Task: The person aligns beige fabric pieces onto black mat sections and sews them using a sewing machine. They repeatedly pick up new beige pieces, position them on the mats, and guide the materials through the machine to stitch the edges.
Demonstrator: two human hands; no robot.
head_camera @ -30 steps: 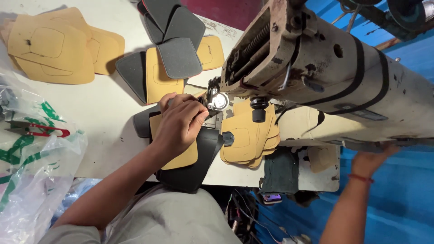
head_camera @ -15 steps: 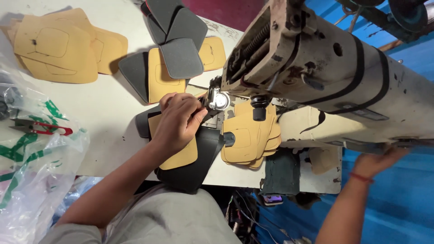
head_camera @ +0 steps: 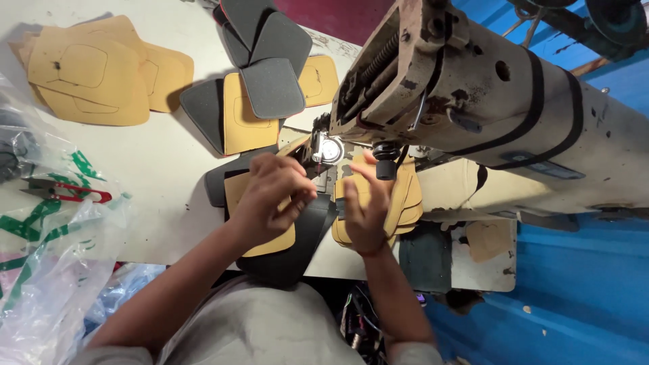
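My left hand (head_camera: 270, 196) rests with curled fingers on a tan piece backed with dark material (head_camera: 267, 240), gripping it just in front of the lit needle area (head_camera: 329, 150) of a large beige sewing machine (head_camera: 473, 94). My right hand (head_camera: 365, 209) lies beside it with fingers spread, flat over a stack of tan pieces (head_camera: 405, 196) under the machine head. A dark strip (head_camera: 307, 230) runs between the two hands toward the table edge.
Piles of tan cut pieces (head_camera: 88, 74) lie at the far left. Grey and tan pieces (head_camera: 270, 81) are fanned out behind the needle. Red-handled snips (head_camera: 67, 192) and plastic bags (head_camera: 47, 270) sit at the left. The blue floor (head_camera: 574, 290) lies at the right.
My right hand has come from the far right, below the machine body, to the needle area beside my left hand. My left hand has stayed on the piece.
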